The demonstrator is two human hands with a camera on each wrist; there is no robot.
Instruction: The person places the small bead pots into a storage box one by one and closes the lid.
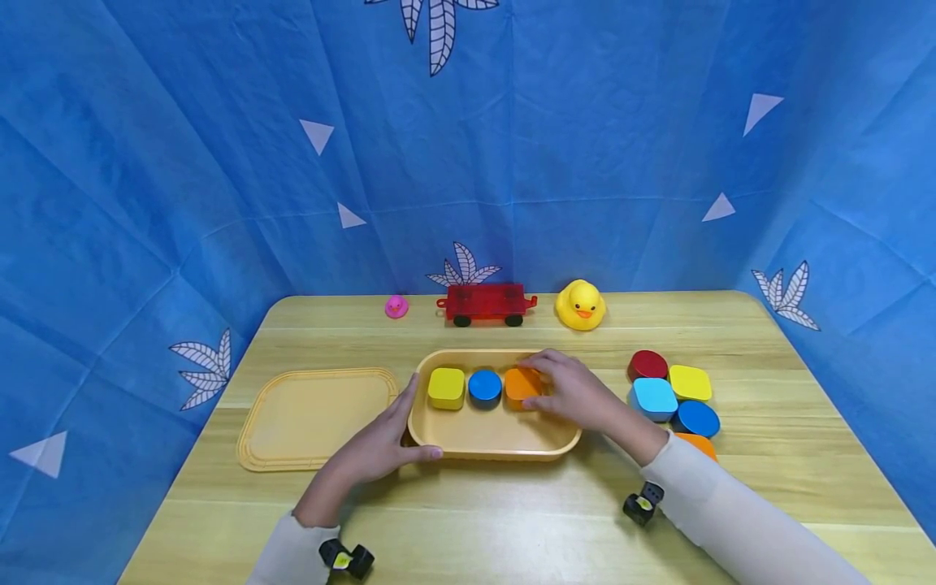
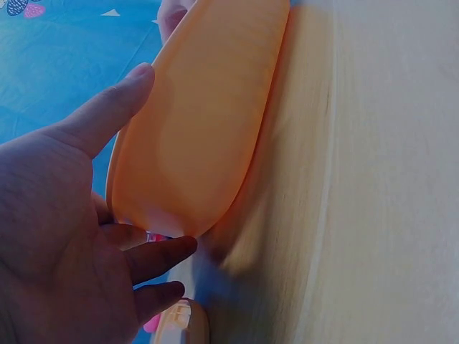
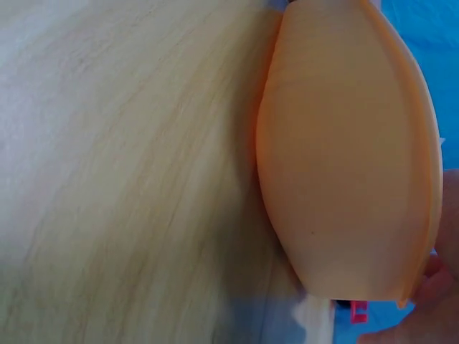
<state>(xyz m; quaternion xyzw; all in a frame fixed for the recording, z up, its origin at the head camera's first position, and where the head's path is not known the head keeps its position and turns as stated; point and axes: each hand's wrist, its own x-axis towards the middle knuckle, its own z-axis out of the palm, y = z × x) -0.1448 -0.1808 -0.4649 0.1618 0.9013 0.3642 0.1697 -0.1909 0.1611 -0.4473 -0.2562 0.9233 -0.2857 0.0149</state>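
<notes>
An orange block (image 1: 522,386) sits at the right end of the peach plastic box (image 1: 497,453), between the thumb and fingers of my right hand (image 1: 570,392). To its left inside the box stand a blue round block (image 1: 485,388) and a yellow block (image 1: 446,387), in one row along the back. My left hand (image 1: 385,439) rests against the box's near left corner, thumb along the front wall and fingers along the left end. In the left wrist view its extended thumb (image 2: 118,107) touches the rim. The box hides the blocks in both wrist views.
A peach lid (image 1: 314,418) lies left of the box. Several blocks, among them a light blue block (image 1: 654,398), cluster at the right near my forearm. Along the back edge stand a pink duck (image 1: 396,306), a red wagon (image 1: 486,302) and a yellow duck (image 1: 581,305).
</notes>
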